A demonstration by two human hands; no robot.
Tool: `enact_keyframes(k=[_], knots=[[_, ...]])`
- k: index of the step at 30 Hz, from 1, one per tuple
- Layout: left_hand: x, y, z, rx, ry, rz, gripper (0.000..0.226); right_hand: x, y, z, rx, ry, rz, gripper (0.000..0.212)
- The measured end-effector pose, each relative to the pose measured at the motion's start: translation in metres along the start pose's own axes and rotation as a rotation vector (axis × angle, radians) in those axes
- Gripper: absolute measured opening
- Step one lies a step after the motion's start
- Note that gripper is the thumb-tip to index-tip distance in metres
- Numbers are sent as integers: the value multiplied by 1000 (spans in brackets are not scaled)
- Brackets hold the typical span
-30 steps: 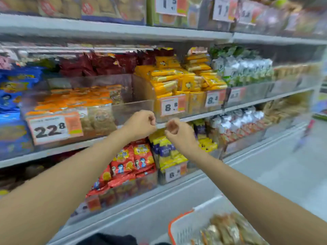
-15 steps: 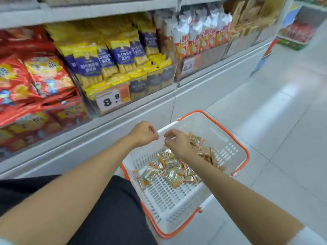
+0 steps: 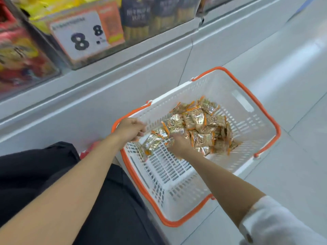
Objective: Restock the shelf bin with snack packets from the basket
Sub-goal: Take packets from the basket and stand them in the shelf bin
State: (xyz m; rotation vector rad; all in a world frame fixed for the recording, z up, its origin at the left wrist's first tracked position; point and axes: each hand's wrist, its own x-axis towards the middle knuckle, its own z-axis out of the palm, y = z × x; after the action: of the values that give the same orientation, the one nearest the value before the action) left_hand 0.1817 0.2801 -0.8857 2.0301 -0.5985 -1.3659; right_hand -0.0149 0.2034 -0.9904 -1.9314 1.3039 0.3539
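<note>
A white basket (image 3: pixel 177 175) with orange handles stands on the floor against the shelf base. A pile of gold and orange snack packets (image 3: pixel 200 124) lies in its far half, and a few loose packets (image 3: pixel 152 143) lie nearer its left wall. My left hand (image 3: pixel 130 129) hovers over the basket's left rim with curled fingers and nothing visible in it. My right hand (image 3: pixel 178 145) reaches down into the near edge of the pile. Its fingertips are blurred among the packets, so any hold is unclear.
The white shelf base (image 3: pixel 106 96) runs along the basket's left side. Above it stand a clear bin with an 8.8 price tag (image 3: pixel 83 38) and a bin of red packets (image 3: pixel 19 55). Pale floor tiles (image 3: pixel 292 68) spread to the right. My dark trouser leg (image 3: pixel 35 174) is at lower left.
My view dropped from the upper shelf bins to the basket on the floor. Both hands came down from the shelf, and the right hand now reaches into the packets.
</note>
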Motion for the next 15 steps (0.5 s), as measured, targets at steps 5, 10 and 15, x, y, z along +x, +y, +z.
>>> enact_keyframes(k=[5,10,15], knots=[[8,2,2,-100,51,-39,10,41,-34,40,-377,-87,-239,83],[8,4,3,-164,72,-69,12,37,-23,90,-665,-202,-189,99],[10,6,4,-180,63,-82,12,25,-16,98,-780,-52,-195,77]])
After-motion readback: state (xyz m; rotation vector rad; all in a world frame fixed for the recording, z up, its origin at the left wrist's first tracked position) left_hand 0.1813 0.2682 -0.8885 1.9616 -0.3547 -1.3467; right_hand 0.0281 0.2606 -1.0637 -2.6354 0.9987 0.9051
